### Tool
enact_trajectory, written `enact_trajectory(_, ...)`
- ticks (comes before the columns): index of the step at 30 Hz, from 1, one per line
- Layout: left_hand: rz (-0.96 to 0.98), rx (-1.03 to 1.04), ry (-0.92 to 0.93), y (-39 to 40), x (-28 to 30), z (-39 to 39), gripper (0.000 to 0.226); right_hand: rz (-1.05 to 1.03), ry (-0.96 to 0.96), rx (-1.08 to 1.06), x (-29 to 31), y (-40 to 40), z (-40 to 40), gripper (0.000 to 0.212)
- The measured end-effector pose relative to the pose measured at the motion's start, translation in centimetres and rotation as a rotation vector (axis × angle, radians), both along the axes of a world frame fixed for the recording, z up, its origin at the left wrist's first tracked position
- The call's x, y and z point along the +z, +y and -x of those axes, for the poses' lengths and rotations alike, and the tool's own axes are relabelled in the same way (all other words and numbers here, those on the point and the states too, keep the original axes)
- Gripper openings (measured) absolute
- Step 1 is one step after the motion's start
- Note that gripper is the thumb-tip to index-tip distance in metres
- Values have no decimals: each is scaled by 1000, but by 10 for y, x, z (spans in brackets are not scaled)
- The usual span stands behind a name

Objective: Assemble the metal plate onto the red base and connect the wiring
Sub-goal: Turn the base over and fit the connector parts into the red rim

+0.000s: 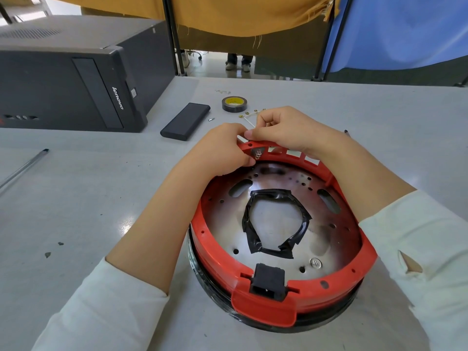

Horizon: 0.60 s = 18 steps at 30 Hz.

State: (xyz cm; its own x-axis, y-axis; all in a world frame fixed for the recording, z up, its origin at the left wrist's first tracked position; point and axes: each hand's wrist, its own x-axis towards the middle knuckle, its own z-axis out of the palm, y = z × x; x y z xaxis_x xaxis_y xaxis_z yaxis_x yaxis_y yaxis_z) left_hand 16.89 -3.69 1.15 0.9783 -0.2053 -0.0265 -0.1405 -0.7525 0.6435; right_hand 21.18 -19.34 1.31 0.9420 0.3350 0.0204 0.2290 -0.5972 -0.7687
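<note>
The round red plastic base (276, 249), with the shiny metal plate (228, 224) inside, lies near the table's front edge. At its far rim both hands meet: the right hand (286, 130) pinches thin white wires (249, 122), and the left hand (222, 145) curls on the rim just beside.

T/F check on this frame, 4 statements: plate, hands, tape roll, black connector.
1. The metal plate sits inside the red base. True.
2. Both hands work at the base's near rim. False: the left hand and right hand are at the far rim, handling thin white wires.
3. The tape roll lies on the plate. False: it lies on the table, beyond the hands.
4. A black connector sits in the base's near rim. True.
</note>
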Motion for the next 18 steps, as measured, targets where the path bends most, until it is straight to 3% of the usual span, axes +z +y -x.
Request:
enact_trajectory(7, -14, 25, -11, -2, -1, 1, 36, -7, 10, 12, 2, 5, 4, 38)
enact_trajectory(13, 30, 50, 11, -2, 1, 2, 37, 116, -39, 3, 5, 5, 1, 39)
enact_trajectory(18, 65, 49, 16, 0, 0, 1, 37, 144, -27, 43, 9, -1, 5, 21)
